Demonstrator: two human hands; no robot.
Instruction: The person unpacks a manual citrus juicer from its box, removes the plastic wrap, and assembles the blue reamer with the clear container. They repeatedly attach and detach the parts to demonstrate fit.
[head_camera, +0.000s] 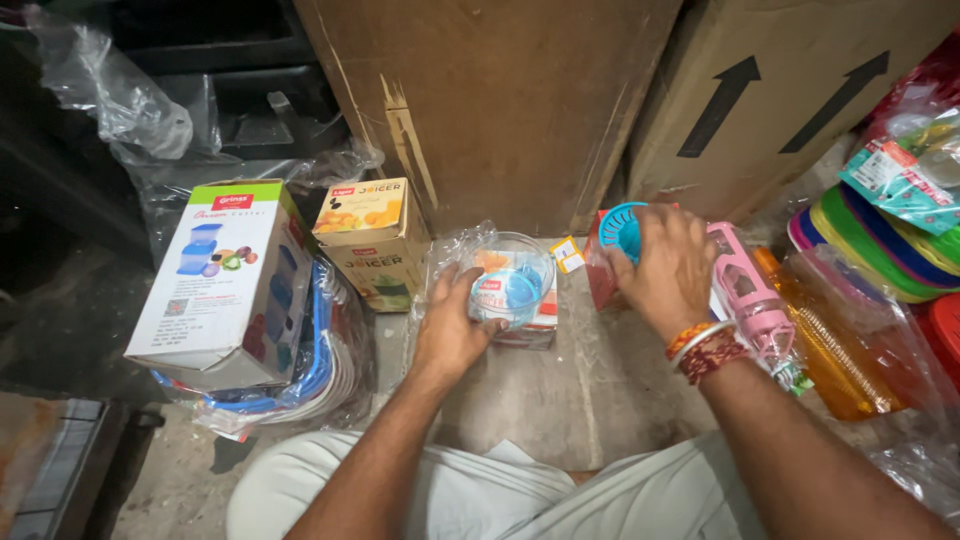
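Both hands are seen low on the floor, reaching away from the knees. Left hand is curled around the near side of a clear round tub, thumb and fingers pinching its wall; the tub, wrapped in loose plastic film, sits on a small box and holds a blue part inside. Right hand is closed over a blue round strainer piece, gripped from above with the fingers bent down around its rim. Relative to the tub, the strainer piece lies just to the right and slightly farther away, so the right hand is the nearer one to it, and the gap between the two parts is short and open. Just beyond the right hand, on the tub's right, a pink bottle and an orange bottle lie slanting, with stacked coloured lids farther right. Left of the tub a juicer box stands, and farther left a white box rests on a bagged stack. Behind the tub, large cardboard cartons close off the far side.
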